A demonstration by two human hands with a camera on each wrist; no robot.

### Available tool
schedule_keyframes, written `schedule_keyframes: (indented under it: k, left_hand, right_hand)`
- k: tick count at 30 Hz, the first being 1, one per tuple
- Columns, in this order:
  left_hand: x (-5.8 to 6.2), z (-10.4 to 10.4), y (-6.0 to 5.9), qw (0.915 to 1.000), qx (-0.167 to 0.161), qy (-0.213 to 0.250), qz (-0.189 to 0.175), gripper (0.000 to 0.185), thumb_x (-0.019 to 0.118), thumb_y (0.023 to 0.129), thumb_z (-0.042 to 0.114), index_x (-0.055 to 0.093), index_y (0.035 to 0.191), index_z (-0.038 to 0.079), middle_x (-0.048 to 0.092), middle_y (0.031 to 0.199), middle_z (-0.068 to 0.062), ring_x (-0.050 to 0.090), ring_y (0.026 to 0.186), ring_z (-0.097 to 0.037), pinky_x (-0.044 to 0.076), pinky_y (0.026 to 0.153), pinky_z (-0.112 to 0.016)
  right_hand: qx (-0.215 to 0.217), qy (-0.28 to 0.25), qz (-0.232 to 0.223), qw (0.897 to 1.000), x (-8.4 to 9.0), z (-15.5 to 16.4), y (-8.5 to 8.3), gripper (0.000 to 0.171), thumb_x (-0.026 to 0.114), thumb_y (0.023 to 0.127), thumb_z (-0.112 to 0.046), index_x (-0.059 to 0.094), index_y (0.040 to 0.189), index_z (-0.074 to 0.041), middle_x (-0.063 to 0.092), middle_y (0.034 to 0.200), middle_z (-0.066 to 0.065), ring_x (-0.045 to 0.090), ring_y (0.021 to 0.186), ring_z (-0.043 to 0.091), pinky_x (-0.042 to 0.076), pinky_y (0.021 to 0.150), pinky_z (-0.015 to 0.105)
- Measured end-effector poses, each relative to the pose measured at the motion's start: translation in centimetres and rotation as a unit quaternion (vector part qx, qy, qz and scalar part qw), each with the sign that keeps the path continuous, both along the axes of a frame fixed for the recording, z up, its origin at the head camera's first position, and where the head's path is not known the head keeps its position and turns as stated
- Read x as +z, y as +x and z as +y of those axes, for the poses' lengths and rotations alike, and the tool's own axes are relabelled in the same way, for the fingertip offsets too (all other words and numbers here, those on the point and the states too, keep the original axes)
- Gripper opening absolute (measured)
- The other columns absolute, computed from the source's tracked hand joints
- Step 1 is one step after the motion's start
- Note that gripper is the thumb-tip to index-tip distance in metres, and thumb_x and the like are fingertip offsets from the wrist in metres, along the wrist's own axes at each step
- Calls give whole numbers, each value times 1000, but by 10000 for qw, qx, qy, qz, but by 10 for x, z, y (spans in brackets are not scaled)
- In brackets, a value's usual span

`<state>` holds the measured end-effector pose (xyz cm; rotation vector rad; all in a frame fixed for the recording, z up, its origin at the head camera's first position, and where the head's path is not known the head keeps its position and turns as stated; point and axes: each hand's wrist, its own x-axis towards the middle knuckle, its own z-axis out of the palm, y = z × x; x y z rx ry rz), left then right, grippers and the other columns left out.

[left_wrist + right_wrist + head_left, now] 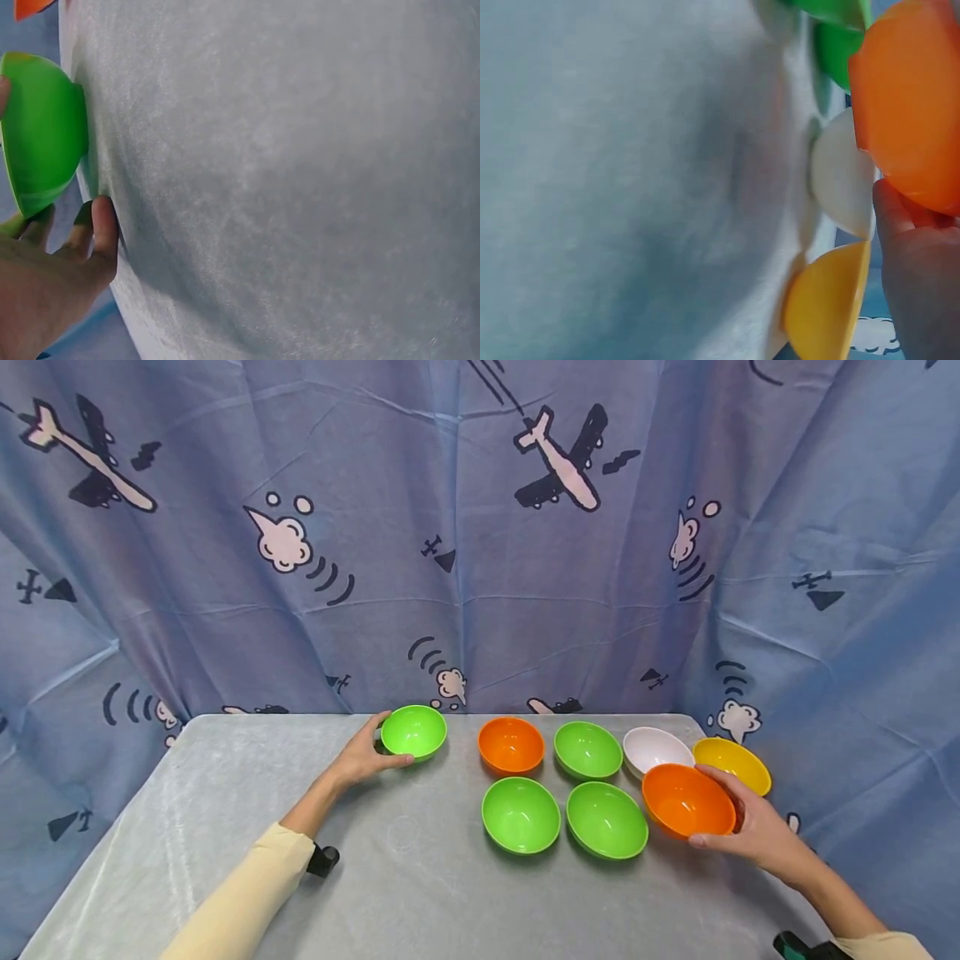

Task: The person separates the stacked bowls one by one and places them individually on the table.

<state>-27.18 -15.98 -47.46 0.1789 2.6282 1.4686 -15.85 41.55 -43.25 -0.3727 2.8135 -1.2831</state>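
At the back of the table, my left hand (366,757) grips a green bowl (414,732) from its left side, the thumb along the near rim. In the left wrist view that green bowl (45,135) stands upright with its foot close to the tabletop. On the right, my right hand (761,828) holds an orange bowl (688,802) by its right side, thumb at the near edge. The right wrist view shows this orange bowl (911,105) raised off the table. Behind it are a white bowl (657,748) and a yellow bowl (733,763), both partly hidden.
Another orange bowl (512,746) and a green bowl (588,750) stand in the back row. In front of them sit two more green bowls, a left one (521,815) and a right one (607,820). A blue patterned curtain (390,527) hangs behind the grey-covered table (420,893).
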Motion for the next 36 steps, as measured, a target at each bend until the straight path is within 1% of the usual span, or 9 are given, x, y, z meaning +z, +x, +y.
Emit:
schedule_keyframes:
  k: [4, 10, 13, 17, 20, 23, 29, 36]
  left_hand:
    - [1, 0, 0, 10000, 23, -84, 31, 106, 90, 80, 29, 25, 158, 0, 31, 156, -28, 37, 138, -47, 32, 111, -58]
    - [1, 0, 0, 10000, 7, -40, 76, 104, 89, 81, 28, 25, 158, -2, 31, 157, -28, 36, 139, -47, 30, 112, -59]
    - [1, 0, 0, 10000, -17, -4, 71, 104, 89, 81, 28, 25, 158, -3, 31, 157, -28, 38, 138, -48, 31, 112, -58]
    - [1, 0, 0, 10000, -5, -49, 53, 104, 89, 81, 29, 25, 158, -2, 31, 156, -28, 38, 137, -48, 32, 111, -59]
    - [1, 1, 0, 9999, 11, -81, 67, 104, 89, 81, 29, 25, 158, -1, 31, 156, -29, 37, 138, -47, 31, 111, -59]
    - [2, 1, 0, 10000, 23, -76, 56, 104, 89, 81, 29, 26, 158, -1, 31, 156, -29, 36, 139, -47, 30, 112, -59]
    - [1, 0, 1, 9999, 13, -110, 44, 105, 89, 81, 30, 26, 158, -1, 32, 156, -29, 37, 138, -47, 32, 111, -59]
    - [2, 0, 0, 9998, -14, -201, 82, 105, 89, 81, 31, 25, 158, -1, 30, 157, -28, 35, 140, -46, 31, 111, -60]
  right_hand:
    - [-96, 25, -200, 9998, -4, 2, 5, 89, 85, 85, -12, 31, 154, 0, 46, 143, 22, 52, 106, 1, 53, 82, 23]
    - [-278, 193, -324, 9989, -16, 8, 5, 90, 85, 85, -16, 31, 154, 1, 45, 145, 23, 50, 106, -3, 50, 83, 19]
    - [-251, 233, -324, 9989, -23, 10, 6, 89, 86, 85, -16, 32, 153, 1, 45, 145, 23, 49, 107, -3, 50, 84, 19]
    - [-161, 227, -194, 9994, -30, 12, 6, 87, 86, 84, -14, 34, 152, 0, 46, 143, 22, 49, 109, 0, 49, 86, 19]
    - [-150, 174, -178, 9996, -32, 12, 7, 87, 86, 84, -13, 34, 152, -1, 46, 143, 22, 49, 110, 0, 49, 86, 19]
    - [-188, 128, -258, 9994, -34, 13, 7, 87, 85, 84, -14, 32, 152, 0, 45, 144, 23, 49, 109, -1, 49, 85, 19]
    - [-199, 194, -346, 9990, -37, 15, 7, 88, 85, 85, -15, 31, 152, 1, 44, 144, 24, 48, 108, -4, 50, 85, 19]
    - [-119, 414, -416, 9982, -34, 15, 8, 92, 86, 84, -20, 28, 154, -1, 42, 146, 23, 46, 110, -5, 47, 85, 18]
